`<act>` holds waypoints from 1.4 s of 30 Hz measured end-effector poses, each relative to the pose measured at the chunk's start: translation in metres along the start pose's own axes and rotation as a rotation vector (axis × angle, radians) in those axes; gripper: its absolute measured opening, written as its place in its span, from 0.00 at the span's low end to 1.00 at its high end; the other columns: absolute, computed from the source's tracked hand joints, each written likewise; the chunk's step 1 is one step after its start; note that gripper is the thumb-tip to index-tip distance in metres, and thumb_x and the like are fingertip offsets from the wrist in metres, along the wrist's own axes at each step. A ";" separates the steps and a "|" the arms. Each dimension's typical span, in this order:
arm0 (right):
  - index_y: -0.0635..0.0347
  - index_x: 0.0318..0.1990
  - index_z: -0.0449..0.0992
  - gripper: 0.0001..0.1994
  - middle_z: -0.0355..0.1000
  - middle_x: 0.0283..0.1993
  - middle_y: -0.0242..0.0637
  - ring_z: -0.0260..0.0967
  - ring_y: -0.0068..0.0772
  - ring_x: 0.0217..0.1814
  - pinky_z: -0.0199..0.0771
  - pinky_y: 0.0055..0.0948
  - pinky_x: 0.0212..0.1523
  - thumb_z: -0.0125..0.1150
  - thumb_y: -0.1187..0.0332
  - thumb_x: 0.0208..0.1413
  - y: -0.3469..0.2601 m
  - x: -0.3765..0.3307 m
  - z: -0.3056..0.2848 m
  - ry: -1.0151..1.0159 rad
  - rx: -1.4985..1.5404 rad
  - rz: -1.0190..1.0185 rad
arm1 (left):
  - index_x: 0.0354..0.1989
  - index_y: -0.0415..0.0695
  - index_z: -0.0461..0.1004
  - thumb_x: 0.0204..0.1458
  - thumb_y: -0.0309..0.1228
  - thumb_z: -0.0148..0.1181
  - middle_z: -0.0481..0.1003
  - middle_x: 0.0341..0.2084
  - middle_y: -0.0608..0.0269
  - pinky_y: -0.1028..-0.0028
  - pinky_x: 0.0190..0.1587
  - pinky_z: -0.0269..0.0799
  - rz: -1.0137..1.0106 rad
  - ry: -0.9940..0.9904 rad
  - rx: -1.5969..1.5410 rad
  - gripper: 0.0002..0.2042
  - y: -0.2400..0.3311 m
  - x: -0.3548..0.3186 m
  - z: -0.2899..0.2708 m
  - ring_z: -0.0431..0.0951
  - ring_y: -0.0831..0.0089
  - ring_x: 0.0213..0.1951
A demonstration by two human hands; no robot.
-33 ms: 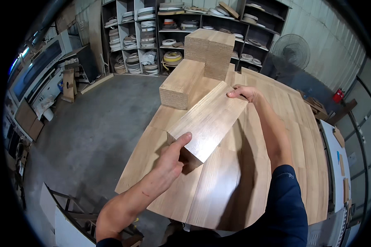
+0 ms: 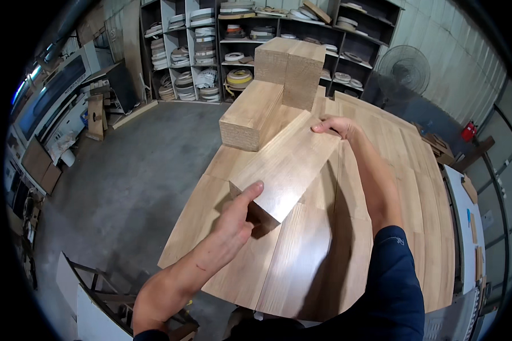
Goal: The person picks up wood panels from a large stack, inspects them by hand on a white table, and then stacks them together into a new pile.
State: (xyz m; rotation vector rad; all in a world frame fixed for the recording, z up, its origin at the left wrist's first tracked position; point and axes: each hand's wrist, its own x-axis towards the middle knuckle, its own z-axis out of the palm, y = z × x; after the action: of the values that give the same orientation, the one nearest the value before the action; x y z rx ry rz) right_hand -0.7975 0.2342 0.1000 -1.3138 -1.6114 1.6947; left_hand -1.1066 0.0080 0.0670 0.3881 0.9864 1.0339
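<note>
Both my hands hold a bundle of narrow wood-grain boards [image 2: 293, 165], slanted above the work surface. My left hand [image 2: 236, 216] grips its near left end, thumb on top and fingers hidden beneath. At the far right end my right hand [image 2: 338, 128] is closed over the edge, its thumb on the upper face and its other fingers mostly out of sight. Just beyond the bundle lies a low stack of similar boards [image 2: 247, 113] with rough, particleboard-like ends. Behind that rises a taller stack [image 2: 290, 62] of the same kind.
Wide wood-grain panels [image 2: 407, 227] cover the work surface under and around my hands. Shelves [image 2: 227, 54] with rolls of edging stand at the back. A fan [image 2: 404, 71] is at the far right, machinery [image 2: 51, 119] at the left, and grey floor [image 2: 136, 153] between.
</note>
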 end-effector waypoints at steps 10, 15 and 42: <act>0.62 0.49 0.76 0.30 0.75 0.50 0.36 0.69 0.25 0.55 0.67 0.23 0.54 0.75 0.53 0.40 -0.026 0.051 0.021 -0.031 -0.219 0.063 | 0.61 0.39 0.59 0.52 0.35 0.63 0.62 0.58 0.50 0.48 0.60 0.61 0.042 0.144 -0.103 0.30 0.014 0.014 0.007 0.64 0.54 0.59; 0.66 0.54 0.72 0.33 0.71 0.55 0.43 0.67 0.32 0.57 0.66 0.28 0.57 0.71 0.51 0.46 -0.009 0.074 0.001 -0.081 -0.117 -0.051 | 0.61 0.39 0.59 0.52 0.36 0.63 0.61 0.58 0.46 0.44 0.59 0.62 0.025 0.079 -0.127 0.30 0.012 0.016 0.003 0.63 0.50 0.59; 0.65 0.63 0.59 0.25 0.60 0.65 0.38 0.56 0.27 0.63 0.53 0.28 0.61 0.37 0.55 0.67 0.067 0.012 0.100 0.427 0.617 -0.305 | 0.65 0.50 0.58 0.51 0.42 0.62 0.61 0.64 0.56 0.36 0.62 0.42 0.032 0.151 -0.141 0.33 0.024 0.082 0.076 0.56 0.52 0.66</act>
State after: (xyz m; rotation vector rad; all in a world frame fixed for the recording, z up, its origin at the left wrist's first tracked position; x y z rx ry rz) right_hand -0.8698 0.1798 0.0190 -0.9671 -0.8858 1.4303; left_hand -1.0436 0.1026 0.0833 0.2128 1.0373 1.1668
